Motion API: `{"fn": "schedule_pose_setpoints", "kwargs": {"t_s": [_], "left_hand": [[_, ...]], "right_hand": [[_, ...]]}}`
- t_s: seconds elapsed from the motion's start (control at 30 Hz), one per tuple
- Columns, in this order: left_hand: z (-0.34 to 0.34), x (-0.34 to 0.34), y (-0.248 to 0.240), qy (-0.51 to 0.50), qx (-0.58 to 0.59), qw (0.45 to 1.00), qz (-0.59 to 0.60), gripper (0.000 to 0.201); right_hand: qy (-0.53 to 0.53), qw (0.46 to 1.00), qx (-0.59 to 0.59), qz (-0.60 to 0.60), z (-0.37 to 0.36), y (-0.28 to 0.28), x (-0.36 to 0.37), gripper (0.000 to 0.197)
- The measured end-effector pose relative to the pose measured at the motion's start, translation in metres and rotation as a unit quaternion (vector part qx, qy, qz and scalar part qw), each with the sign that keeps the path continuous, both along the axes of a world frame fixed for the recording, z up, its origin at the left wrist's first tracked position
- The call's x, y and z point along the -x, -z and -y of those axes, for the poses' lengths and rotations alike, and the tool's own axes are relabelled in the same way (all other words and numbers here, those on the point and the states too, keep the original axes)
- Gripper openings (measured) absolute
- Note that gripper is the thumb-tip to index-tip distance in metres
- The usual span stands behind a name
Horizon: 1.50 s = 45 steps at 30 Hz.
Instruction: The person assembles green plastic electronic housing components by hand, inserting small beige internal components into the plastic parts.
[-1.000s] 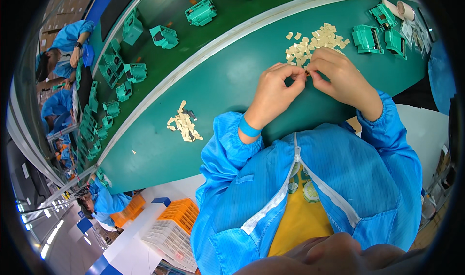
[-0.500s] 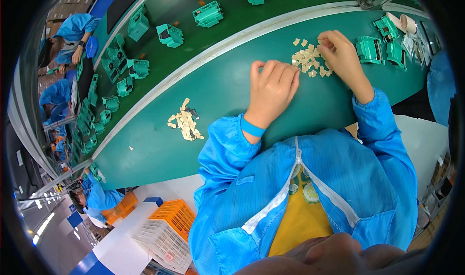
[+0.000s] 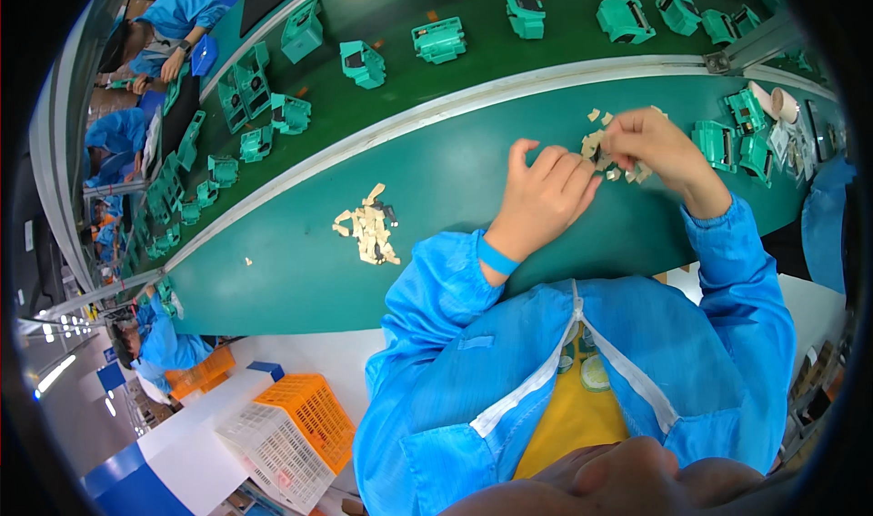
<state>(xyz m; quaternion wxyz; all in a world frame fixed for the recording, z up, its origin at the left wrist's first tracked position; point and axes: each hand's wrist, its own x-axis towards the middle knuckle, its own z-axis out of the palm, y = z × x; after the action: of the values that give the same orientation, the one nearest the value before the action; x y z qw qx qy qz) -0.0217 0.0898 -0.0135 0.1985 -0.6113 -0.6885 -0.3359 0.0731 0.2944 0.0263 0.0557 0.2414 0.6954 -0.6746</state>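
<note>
My left hand [image 3: 546, 196] is held over the green bench, its index finger and thumb side curled in toward the right and its little finger sticking out. What its fingertips hold, if anything, is hidden beneath them. My right hand [image 3: 662, 155] reaches over a heap of small cream-coloured flat pieces [image 3: 593, 143], fingers bent down and pressed together at the heap. It covers much of the heap, and its fingertips are slightly blurred. Both hands are close together, apart by a small gap. Further left lies a second pile of longer cream strips [image 3: 371, 234] with a few dark bits.
Green plastic housings [image 3: 715, 145] stand on the bench at the right, beside cardboard-coloured rolls [image 3: 783, 105] and clear bags [image 3: 793, 152]. Beyond a pale metal rail [image 3: 436, 114], a belt carries several more housings [image 3: 438, 40]. Co-workers [image 3: 177, 39] sit at the left; crates [image 3: 314, 416] stand below.
The view has shifted, so the bench sits lower and further right. My right hand has lowered onto the heap with its fingers closing. My left hand stays bent close beside it.
</note>
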Motion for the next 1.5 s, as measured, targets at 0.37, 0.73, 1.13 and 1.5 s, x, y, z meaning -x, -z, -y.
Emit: {"fn": "schedule_pose_setpoints", "kwargs": {"t_s": [0.37,0.73,1.13,1.5], "left_hand": [[0.012,0.003,-0.006,0.031,0.002,0.988,0.152,0.017],[0.061,0.005,-0.02,0.024,0.004,0.95,0.313,0.049],[0.077,0.008,-0.006,-0.089,0.053,0.803,0.588,0.036],[0.086,0.038,-0.019,0.024,0.225,0.932,0.283,0.056]], "right_hand": [[0.227,0.766,-0.601,0.004,-0.175,0.084,0.098,0.118],[-0.361,0.918,-0.163,0.02,0.031,-0.009,0.025,0.097],[0.005,0.982,-0.14,-0.125,0.042,-0.005,-0.01,0.056],[0.067,0.984,0.156,-0.054,0.058,0.037,-0.06,0.01]]}}
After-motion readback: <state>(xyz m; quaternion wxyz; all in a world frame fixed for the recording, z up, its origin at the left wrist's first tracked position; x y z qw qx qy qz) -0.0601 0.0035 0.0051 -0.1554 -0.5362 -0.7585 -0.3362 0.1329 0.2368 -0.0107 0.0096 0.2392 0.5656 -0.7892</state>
